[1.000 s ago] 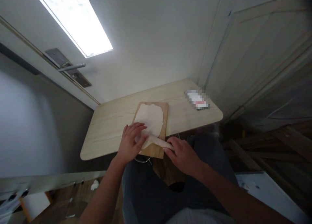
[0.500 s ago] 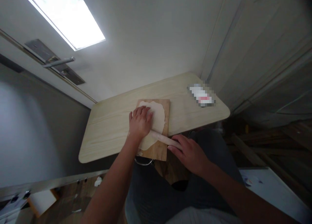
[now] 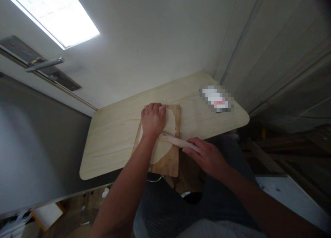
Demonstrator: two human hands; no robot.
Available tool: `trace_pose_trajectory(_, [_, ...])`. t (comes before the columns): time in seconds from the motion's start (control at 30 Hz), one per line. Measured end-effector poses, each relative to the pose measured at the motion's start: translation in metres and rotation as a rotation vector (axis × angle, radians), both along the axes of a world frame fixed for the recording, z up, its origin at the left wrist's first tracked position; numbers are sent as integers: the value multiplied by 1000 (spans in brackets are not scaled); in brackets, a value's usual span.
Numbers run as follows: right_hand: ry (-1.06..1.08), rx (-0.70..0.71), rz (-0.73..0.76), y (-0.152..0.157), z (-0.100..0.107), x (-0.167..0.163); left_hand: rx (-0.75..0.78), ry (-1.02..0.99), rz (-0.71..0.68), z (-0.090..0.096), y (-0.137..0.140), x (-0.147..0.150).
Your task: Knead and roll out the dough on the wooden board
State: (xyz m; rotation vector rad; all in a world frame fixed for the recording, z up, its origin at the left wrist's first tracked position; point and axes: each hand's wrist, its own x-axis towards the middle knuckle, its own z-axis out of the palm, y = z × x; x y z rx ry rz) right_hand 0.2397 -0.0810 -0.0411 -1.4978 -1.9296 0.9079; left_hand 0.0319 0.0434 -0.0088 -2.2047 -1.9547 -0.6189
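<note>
A flat sheet of pale dough [image 3: 160, 150] lies on a wooden cutting board [image 3: 168, 163] at the near edge of a light wood table [image 3: 116, 134]. My left hand [image 3: 153, 120] lies flat on the far part of the dough, fingers together and pointing away from me. A thin wooden rolling pin [image 3: 173, 140] lies across the dough behind that hand. My right hand [image 3: 207, 156] grips the pin's right end, off the board's right side.
A small blurred-out packet [image 3: 216, 100] lies on the table's far right corner. A door with a metal lever handle [image 3: 43, 64] and a bright glass pane is to the left. A panelled wall stands at right. My lap is below the table edge.
My left hand slid forward over the dough, from its near edge to its far part. The rolling pin and my right hand moved up the board with it. The view shifted slightly.
</note>
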Motion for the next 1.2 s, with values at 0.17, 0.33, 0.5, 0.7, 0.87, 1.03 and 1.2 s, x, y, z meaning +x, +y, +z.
trace_pose_trajectory(0.17, [60, -6, 43, -3, 6, -4, 27, -138, -20, 0, -5, -13])
trace_pose_trajectory(0.33, [89, 27, 132, -13, 11, -13, 70, -297, -36, 5, -46, -49])
trace_pose_trajectory(0.5, [81, 57, 198, -19, 11, -18, -22, -237, -45, -2, -96, -72])
trace_pose_trajectory(0.7, [-102, 184, 101, -19, 13, -21, -74, -12, -7, -12, -105, -68])
trace_pose_trajectory(0.87, [-240, 266, -18, -10, 4, -25, -66, 38, 39, -11, -92, -62])
trace_pose_trajectory(1.03, [-349, 313, -140, 6, 0, -30, -87, 57, 52, -10, -82, -59])
trace_pose_trajectory(1.2, [-501, 352, -238, 23, 9, -36, -124, 70, 75, -8, -71, -56])
